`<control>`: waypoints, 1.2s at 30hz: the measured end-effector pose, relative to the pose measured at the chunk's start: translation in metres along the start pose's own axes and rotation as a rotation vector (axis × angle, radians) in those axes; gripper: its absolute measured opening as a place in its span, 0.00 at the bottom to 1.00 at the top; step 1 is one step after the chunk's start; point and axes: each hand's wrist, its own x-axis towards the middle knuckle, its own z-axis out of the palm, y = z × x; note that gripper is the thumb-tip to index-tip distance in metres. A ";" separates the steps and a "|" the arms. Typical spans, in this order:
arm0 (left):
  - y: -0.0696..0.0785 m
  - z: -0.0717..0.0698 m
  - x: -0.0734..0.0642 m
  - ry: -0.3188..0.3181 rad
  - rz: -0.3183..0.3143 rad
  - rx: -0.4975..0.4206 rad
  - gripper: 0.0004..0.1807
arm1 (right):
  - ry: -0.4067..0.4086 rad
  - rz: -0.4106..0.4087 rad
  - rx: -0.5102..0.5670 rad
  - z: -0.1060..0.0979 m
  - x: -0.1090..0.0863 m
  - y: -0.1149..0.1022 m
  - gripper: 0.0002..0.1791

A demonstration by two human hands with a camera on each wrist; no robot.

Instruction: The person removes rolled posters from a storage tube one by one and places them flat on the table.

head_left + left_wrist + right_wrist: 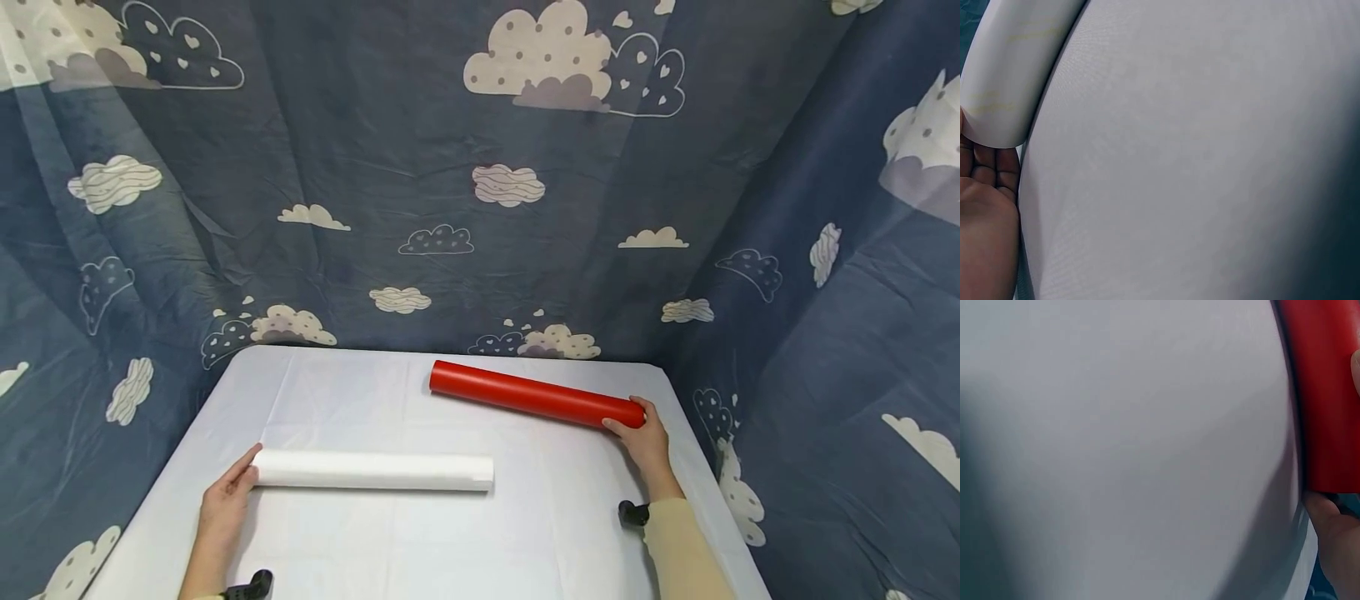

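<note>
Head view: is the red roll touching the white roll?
No, bare white tabletop shows between the red roll and the white roll.

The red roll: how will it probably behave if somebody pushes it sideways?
Once the right hand frees its end, the red roll would likely roll under a push, as its body is round. It is probably fairly stiff: the long body looks straight. Its smooth, glossy surface may be somewhat slippery.
</note>
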 end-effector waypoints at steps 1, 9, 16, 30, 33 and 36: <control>0.000 0.000 0.000 -0.001 0.004 0.006 0.28 | -0.003 -0.001 0.001 0.004 0.003 -0.003 0.51; -0.002 -0.001 0.004 0.013 0.003 -0.007 0.27 | -0.034 -0.031 -0.019 0.034 0.031 -0.023 0.50; -0.001 -0.003 0.003 0.002 0.009 0.016 0.28 | -0.066 -0.039 -0.024 0.056 0.045 -0.038 0.50; -0.004 -0.001 0.002 -0.016 -0.006 0.026 0.29 | -0.126 -0.075 -0.026 0.085 0.059 -0.054 0.49; -0.005 -0.002 0.002 -0.017 -0.010 0.032 0.29 | -0.132 -0.084 -0.025 0.090 0.062 -0.059 0.49; -0.004 -0.003 0.004 -0.023 -0.007 0.034 0.29 | -0.138 -0.092 -0.029 0.095 0.066 -0.065 0.50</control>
